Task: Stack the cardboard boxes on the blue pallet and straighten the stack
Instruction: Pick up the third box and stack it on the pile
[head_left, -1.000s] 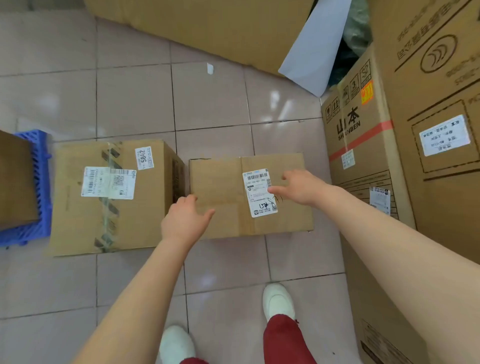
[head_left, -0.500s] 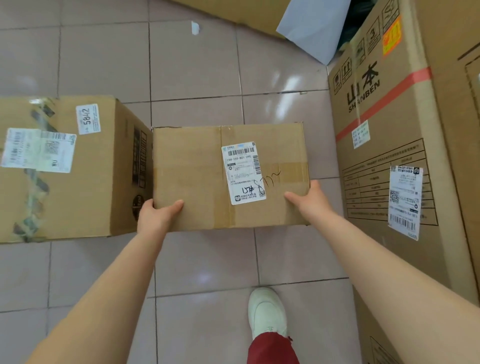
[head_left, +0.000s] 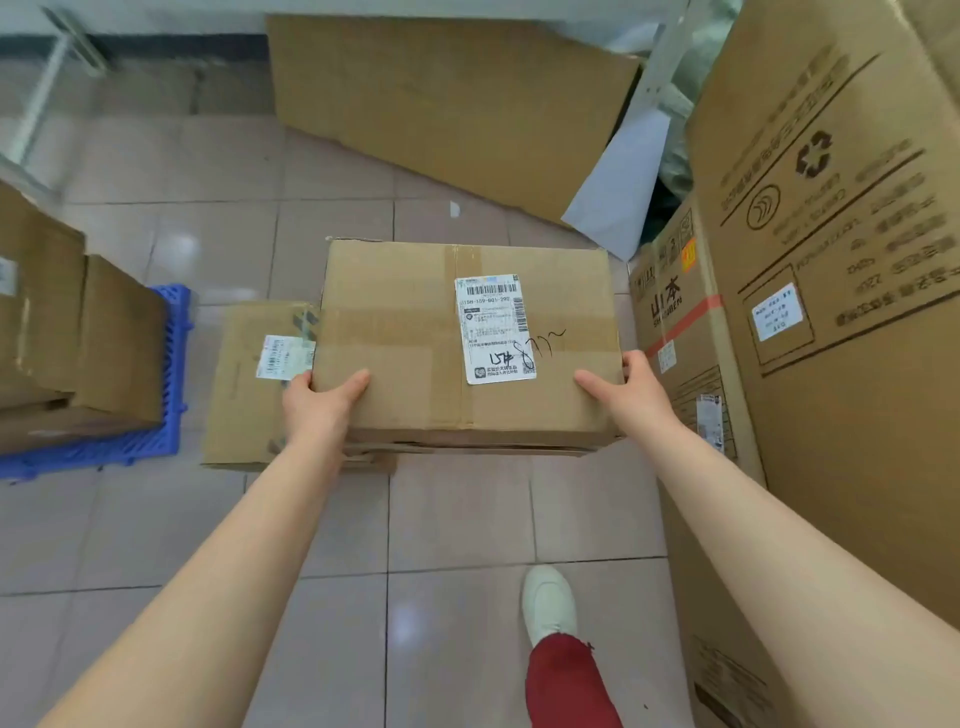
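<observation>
I hold a brown cardboard box (head_left: 405, 343) with a white shipping label and black scribble, lifted off the floor at the centre of view. My left hand (head_left: 322, 402) grips its near left corner and my right hand (head_left: 628, 397) grips its near right corner. A second taped box (head_left: 244, 395) sits on the tiles behind and left of it, partly hidden. The blue pallet (head_left: 171, 374) lies at the left edge with several cardboard boxes (head_left: 78, 332) stacked on it.
Tall printed cartons (head_left: 841, 364) wall off the right side. A flat cardboard sheet (head_left: 447, 104) and a white board (head_left: 618, 187) lean at the back. My white shoe (head_left: 548, 603) and red trouser leg stand on the tiled floor below the box.
Both hands went from resting on the labelled box to gripping its near corners and lifting it off the floor. The view pulled back, bringing the blue pallet into sight at left.
</observation>
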